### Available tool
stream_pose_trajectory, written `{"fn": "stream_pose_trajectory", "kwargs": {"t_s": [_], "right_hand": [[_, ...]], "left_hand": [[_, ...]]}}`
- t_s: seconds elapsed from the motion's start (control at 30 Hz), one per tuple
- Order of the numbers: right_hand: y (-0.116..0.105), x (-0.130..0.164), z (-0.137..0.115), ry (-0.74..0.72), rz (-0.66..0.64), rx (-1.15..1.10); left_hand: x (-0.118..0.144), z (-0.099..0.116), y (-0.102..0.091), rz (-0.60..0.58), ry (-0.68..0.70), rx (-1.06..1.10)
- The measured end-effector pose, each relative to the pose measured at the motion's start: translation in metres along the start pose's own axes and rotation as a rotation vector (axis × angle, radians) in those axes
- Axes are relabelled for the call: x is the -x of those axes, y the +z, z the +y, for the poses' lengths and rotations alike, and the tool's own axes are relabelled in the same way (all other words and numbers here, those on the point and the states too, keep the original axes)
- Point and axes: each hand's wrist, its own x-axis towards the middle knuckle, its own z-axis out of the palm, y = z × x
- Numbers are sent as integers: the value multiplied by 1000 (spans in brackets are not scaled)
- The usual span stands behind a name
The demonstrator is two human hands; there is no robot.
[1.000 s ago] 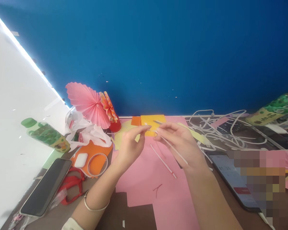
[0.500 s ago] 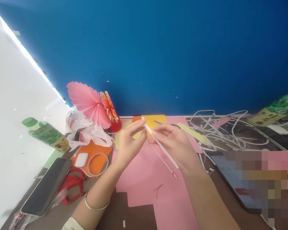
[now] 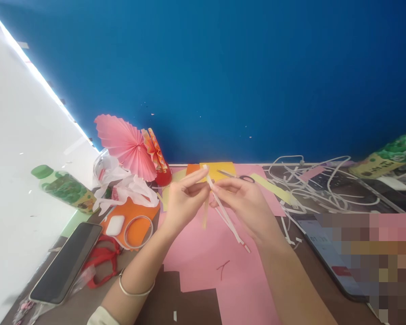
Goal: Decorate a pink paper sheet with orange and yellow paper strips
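My left hand (image 3: 182,202) and my right hand (image 3: 246,203) meet above a pink paper sheet (image 3: 206,253). Both pinch a thin white paper strip (image 3: 223,210) at its upper end, near the fingertips. The strip slants down to the right, and a short piece hangs below my left fingers. Another strip (image 3: 237,234) lies flat on the pink sheet under my right hand. A silver bangle (image 3: 135,289) circles my left wrist.
A pink paper fan (image 3: 125,144) and an orange one stand at the back left. A green bottle (image 3: 64,189), a phone (image 3: 66,264), an earbud case (image 3: 114,225) and red scissors (image 3: 101,262) lie left. Tangled white cables (image 3: 311,185) and another phone (image 3: 331,257) lie right. Small scissors (image 3: 237,176) rest behind my hands.
My hands have drawn closer together and the strip has swung from a shallow slant to a steeper one. A short piece now hangs below my left fingers.
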Motion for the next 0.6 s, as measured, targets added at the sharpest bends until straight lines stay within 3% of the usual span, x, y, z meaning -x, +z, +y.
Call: {"fn": "stream_pose_trajectory", "kwargs": {"t_s": [0.1,0.3,0.6], "right_hand": [[-1,-1,2,-5,-21,-24],[-1,-2,3,6,-35,-93],[-1,-1,2,7,-52,-99]], "left_hand": [[2,0,1,-47,-13,3],[2,-3,1,-61,103,-39],[-2,-8,-1,6,234,-84]]}}
